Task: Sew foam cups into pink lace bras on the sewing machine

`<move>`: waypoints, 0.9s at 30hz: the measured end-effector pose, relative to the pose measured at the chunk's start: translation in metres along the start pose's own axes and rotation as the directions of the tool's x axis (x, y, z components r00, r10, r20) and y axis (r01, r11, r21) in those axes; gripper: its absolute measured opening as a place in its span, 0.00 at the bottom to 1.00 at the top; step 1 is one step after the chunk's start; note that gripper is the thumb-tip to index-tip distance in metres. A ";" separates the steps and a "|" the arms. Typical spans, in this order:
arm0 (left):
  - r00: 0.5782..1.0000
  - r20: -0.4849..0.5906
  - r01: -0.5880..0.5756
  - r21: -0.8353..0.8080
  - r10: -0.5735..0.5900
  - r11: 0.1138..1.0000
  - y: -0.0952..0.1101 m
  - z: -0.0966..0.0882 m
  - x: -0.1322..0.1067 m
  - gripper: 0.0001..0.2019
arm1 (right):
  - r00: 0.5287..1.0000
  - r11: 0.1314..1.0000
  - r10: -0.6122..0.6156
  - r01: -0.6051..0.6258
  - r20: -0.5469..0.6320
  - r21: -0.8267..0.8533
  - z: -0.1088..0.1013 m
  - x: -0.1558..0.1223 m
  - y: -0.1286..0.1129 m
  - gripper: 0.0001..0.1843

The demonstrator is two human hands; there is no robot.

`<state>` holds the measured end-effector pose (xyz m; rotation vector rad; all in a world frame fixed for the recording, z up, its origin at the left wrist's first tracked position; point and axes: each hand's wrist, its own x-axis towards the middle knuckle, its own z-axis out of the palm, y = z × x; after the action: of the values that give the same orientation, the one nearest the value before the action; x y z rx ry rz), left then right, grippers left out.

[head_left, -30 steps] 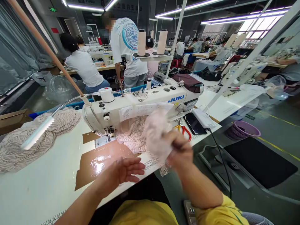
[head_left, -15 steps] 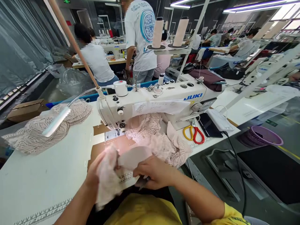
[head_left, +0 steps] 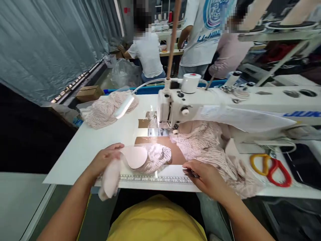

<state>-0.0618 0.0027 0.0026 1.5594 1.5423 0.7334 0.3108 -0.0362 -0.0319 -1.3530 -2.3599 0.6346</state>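
Closed on the middle of a pale pink bra piece [head_left: 136, 157] is my left hand [head_left: 104, 161], left of the machine's needle area. One smooth moulded cup and a lace part lie on the table; the other cup hangs over the front edge, slightly blurred. My right hand [head_left: 205, 176] rests at the front edge, its fingers curled round small dark thread snips [head_left: 192, 173], mostly hidden by the fingers. Just beyond it, a heap of pink lace pieces [head_left: 208, 144] lies beside and under the arm of the white sewing machine [head_left: 190, 115].
Scissors with yellow and red handles [head_left: 278, 172] lie at the right near a black phone [head_left: 303, 164]. More lace pieces [head_left: 102, 112] are piled at the back left under a lamp [head_left: 124, 106]. A printed ruler [head_left: 155, 179] runs along the table's front edge. Co-workers are beyond the machine.
The view has swung left and down. My left hand has moved the bra piece left, away from my right hand, and it now lies spread on the table. The right hand keeps the snips.
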 end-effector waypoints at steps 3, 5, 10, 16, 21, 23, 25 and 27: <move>0.983 0.101 -0.179 0.354 0.153 0.918 -0.016 0.002 0.000 0.15 | 1.000 0.998 0.011 -0.012 -0.020 -0.056 0.002 0.023 -0.008 0.18; 0.971 0.069 -0.233 0.480 0.228 0.846 -0.022 0.006 0.001 0.12 | 0.997 0.985 0.069 -0.074 -0.039 -0.154 0.001 0.043 -0.014 0.24; 0.978 -0.098 -0.045 0.765 0.184 0.642 -0.022 0.002 0.006 0.17 | 0.945 0.860 0.322 -0.318 -0.058 -0.398 -0.009 0.082 -0.012 0.28; 0.993 -0.106 0.039 0.746 0.061 0.665 -0.026 -0.016 0.007 0.17 | 0.888 0.738 0.420 -0.455 -0.188 -0.499 -0.015 0.077 0.006 0.24; 0.979 -0.146 0.143 0.012 -0.140 0.990 -0.042 -0.021 0.016 0.16 | 0.945 0.833 0.311 -0.323 -0.104 -0.449 -0.018 0.069 -0.002 0.25; 0.950 -0.083 0.247 -0.382 -0.299 0.891 -0.040 -0.022 0.023 0.15 | 0.953 0.862 0.294 -0.299 -0.078 -0.409 -0.019 0.065 -0.007 0.25; 0.914 -0.013 0.310 -0.622 -0.405 0.719 -0.031 -0.024 0.030 0.12 | 0.961 0.899 0.261 -0.275 -0.087 -0.340 -0.019 0.061 -0.012 0.25; 0.904 -0.018 0.259 -0.772 -0.427 0.581 -0.017 -0.023 0.034 0.08 | 0.976 0.953 0.189 -0.209 -0.110 -0.219 -0.018 0.057 -0.018 0.24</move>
<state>-0.0871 0.0381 -0.0047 0.5326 1.3399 1.1423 0.2793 0.0091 -0.0034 -1.6990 -2.2998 0.3533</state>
